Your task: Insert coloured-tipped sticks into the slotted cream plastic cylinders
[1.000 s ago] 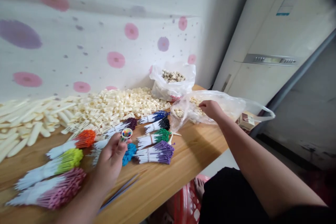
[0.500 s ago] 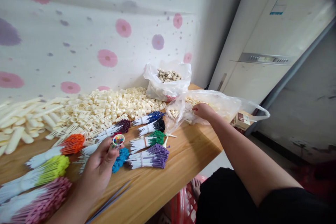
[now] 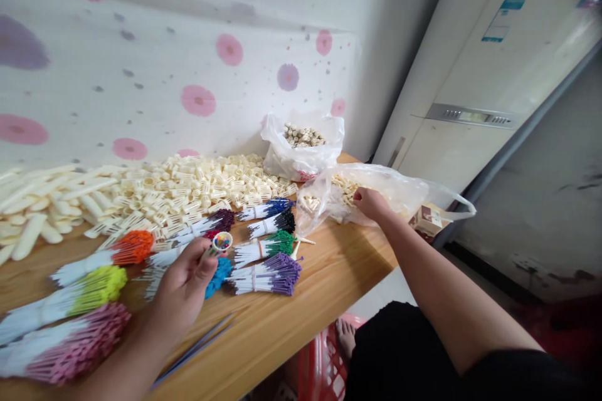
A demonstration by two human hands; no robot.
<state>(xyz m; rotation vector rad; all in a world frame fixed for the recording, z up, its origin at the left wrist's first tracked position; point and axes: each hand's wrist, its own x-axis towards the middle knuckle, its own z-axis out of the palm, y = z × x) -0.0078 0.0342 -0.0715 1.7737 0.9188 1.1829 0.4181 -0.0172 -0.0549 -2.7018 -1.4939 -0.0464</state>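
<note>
My left hand (image 3: 185, 288) is closed around a small cream cylinder (image 3: 222, 242) with multicoloured pieces showing in its open end. It is held above the bundles, beside a blue bundle (image 3: 217, 277). Over at the right, my right hand (image 3: 371, 204) reaches into a clear plastic bag (image 3: 404, 185) lying on the table, its fingers pinched at small cream pieces (image 3: 343, 188); whatever the fingertips hold is too small to make out. Near my left hand lie a purple-tipped bundle (image 3: 268, 276), a green-tipped one (image 3: 277, 244) and a black-tipped one (image 3: 282, 223).
Cream slotted parts (image 3: 211, 178) are heaped along the wall, with long cream tubes (image 3: 31, 232) at left. Orange (image 3: 134, 247), yellow (image 3: 101, 288) and pink (image 3: 89, 344) bundles lie front left. A white bag (image 3: 301, 150) stands behind; a small box (image 3: 426, 219) sits at the right edge.
The camera view has shifted slightly. My left hand has moved a little right with the cylinder, which is now tilted more. My right hand remains at the bag.
</note>
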